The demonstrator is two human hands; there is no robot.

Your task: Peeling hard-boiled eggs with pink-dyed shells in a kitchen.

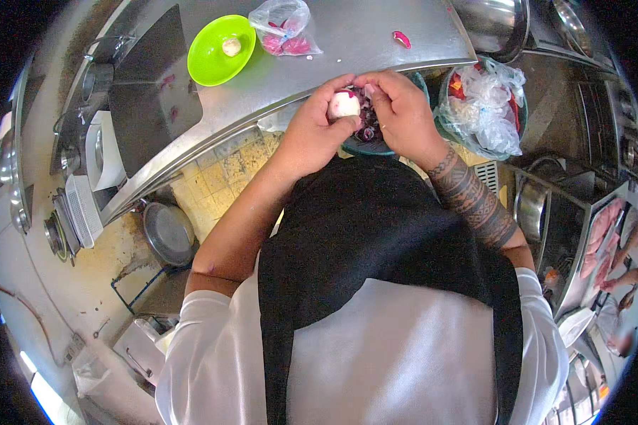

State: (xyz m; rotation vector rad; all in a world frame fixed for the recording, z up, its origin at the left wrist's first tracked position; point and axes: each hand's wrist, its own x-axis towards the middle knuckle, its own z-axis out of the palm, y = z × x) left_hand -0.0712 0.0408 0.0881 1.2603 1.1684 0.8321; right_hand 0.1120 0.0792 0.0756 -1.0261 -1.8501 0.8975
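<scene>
My left hand [307,137] is closed around a partly peeled, white round bulb, apparently a red onion [344,106], with a patch of magenta skin near its top. Beside it, my right hand [405,119] has its thumb and fingers pinched together; whatever is between them is too small to make out. Both hands are over a bin [422,86] of dark purple peelings [367,122], just off the counter's edge. On the steel counter [347,42], a lime-green bowl [207,62] holds one white peeled bulb [231,47]. Next to it lies a clear plastic bag [282,15] with magenta pieces inside.
A curved magenta peel [402,40] lies on the counter. To the right stands another bin full of crumpled plastic bags [483,113]. A dark board [152,92] covers the counter's left part. Below left is a grey pan [169,234]. At far right, another person's arm [622,280] is near raw meat [602,237].
</scene>
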